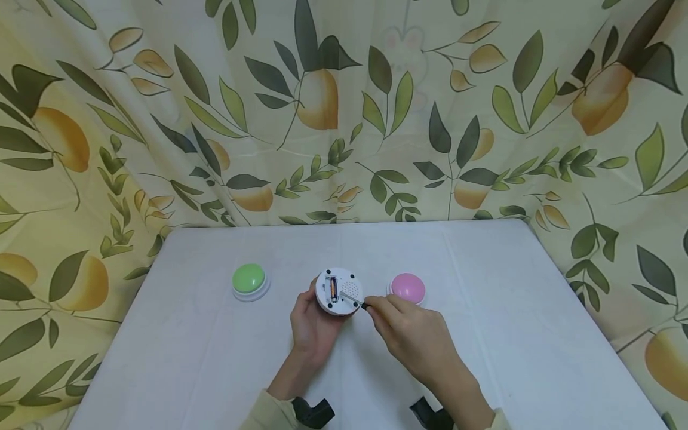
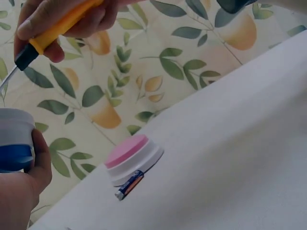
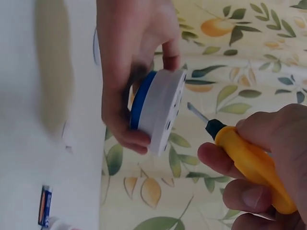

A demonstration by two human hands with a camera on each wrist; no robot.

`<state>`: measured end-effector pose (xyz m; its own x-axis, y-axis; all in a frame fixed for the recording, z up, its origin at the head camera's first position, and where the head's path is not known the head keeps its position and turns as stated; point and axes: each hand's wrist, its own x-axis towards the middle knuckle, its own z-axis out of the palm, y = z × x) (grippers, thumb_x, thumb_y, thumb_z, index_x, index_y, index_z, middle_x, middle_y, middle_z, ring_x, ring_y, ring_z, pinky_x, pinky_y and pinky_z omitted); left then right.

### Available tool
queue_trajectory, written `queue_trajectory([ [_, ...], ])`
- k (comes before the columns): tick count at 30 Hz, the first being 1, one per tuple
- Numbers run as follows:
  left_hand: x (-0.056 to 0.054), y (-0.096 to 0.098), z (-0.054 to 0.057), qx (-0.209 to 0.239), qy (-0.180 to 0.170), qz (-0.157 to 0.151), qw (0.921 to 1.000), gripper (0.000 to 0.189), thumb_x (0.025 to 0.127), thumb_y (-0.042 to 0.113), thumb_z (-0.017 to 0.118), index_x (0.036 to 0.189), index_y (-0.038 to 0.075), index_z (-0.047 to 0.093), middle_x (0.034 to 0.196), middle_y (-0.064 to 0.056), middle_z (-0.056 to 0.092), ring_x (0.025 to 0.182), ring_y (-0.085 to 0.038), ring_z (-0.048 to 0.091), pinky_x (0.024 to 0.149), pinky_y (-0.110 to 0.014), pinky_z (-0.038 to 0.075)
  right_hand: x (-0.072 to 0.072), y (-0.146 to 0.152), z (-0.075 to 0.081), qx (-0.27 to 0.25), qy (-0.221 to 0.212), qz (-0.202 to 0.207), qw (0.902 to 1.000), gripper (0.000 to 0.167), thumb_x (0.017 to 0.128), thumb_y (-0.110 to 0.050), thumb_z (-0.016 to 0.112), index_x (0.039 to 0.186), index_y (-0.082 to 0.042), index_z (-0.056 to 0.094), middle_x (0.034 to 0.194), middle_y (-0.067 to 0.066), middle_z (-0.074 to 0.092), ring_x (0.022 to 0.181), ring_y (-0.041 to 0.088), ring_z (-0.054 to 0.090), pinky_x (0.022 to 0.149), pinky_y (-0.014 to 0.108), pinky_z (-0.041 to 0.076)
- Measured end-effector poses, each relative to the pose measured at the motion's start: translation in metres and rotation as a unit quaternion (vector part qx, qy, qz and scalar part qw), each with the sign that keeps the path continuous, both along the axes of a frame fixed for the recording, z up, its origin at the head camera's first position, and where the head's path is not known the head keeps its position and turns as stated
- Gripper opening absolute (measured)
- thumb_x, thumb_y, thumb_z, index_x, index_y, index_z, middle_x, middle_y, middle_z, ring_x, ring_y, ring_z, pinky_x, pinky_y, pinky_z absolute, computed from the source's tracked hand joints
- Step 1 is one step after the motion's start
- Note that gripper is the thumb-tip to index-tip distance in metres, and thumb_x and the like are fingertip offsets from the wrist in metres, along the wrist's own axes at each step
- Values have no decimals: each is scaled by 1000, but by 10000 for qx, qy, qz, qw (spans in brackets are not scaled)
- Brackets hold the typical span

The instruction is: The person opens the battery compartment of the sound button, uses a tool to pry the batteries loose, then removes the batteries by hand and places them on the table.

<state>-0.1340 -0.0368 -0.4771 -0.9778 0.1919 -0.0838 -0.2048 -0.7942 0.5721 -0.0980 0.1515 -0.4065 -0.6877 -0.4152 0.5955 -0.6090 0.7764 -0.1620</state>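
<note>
My left hand (image 1: pixel 317 334) grips a round white push button (image 1: pixel 350 288) by its sides, base towards me. Its blue cap (image 3: pixel 144 99) faces away. A battery (image 1: pixel 333 289) lies in the uncovered slot of that base. My right hand (image 1: pixel 416 337) holds a screwdriver (image 3: pixel 254 165) with a yellow handle and black collar. The screwdriver's flat metal tip (image 3: pixel 194 110) points at the base, overlapping it beside the slot in the head view; a small gap shows in the right wrist view.
On the white table (image 1: pixel 215 370), a green push button (image 1: pixel 249 279) stands at the left and a pink one (image 1: pixel 408 288) at the right. A loose battery (image 2: pixel 129 186) lies against the pink button's base. Behind the table hangs a leaf-patterned curtain (image 1: pixel 355 161).
</note>
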Motion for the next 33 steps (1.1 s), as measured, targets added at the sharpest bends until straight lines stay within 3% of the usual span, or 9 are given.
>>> queue_trajectory([
  [4, -1, 2, 1, -6, -6, 189, 9998, 59, 104, 26, 16, 161, 11, 16, 169, -14, 19, 155, -33, 25, 116, -51, 37, 4, -4, 0, 28, -2, -59, 10000, 20, 88, -17, 81, 107, -20, 75, 80, -13, 72, 60, -1, 59, 47, 17, 44],
  [12, -1, 2, 1, -53, 101, 351, 9993, 59, 103, 26, 14, 161, 12, 15, 170, -13, 16, 158, -34, 20, 123, -54, 29, 10, -10, 4, 232, -317, -238, 9989, 17, 90, -21, 81, 106, -23, 74, 70, -16, 61, 55, -2, 40, 45, 13, 31],
  [20, -3, 3, -3, -97, 232, 567, 9981, 53, 101, 23, 15, 151, 15, 28, 165, -11, 26, 154, -29, 30, 118, -42, 39, 9, -12, 9, 235, -618, -222, 9976, 13, 93, -23, 79, 105, -24, 74, 68, -16, 57, 55, -2, 35, 46, 14, 27],
  [26, -2, 3, -4, -135, 435, 751, 9961, 46, 99, 18, 19, 141, 19, 38, 160, -11, 33, 149, -27, 37, 115, -38, 44, 8, -16, 20, 306, -1649, -331, 9853, 15, 94, -29, 78, 109, -25, 74, 73, -15, 60, 56, -1, 37, 46, 15, 30],
  [33, -1, 1, -5, -471, 683, 887, 9926, 45, 95, 16, 23, 134, 24, 46, 153, -9, 42, 136, -22, 50, 108, -33, 48, 1, -17, 30, -191, -2900, -326, 9563, 15, 96, -29, 76, 111, -26, 76, 95, -12, 78, 67, 2, 53, 56, 18, 44],
])
